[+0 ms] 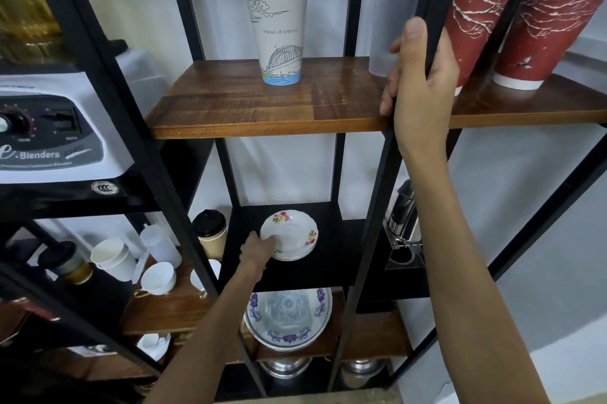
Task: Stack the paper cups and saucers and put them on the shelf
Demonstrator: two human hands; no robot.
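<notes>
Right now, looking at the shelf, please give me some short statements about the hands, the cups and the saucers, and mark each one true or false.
1. The left hand touches the stack of floral saucers on the black shelf. True.
2. The right hand holds a red cup. False: it grips the black upright post of the rack; the red cups stand behind the post.
3. The white paper cups are stacked upside down on the wooden shelf. False: the stack stands upright, base down.
4. A bowl with blue pattern sits on the shelf below the saucers. True.
5. The saucers lie on the wooden shelf beside the white cups. False: they are one level lower, on the black shelf.
</notes>
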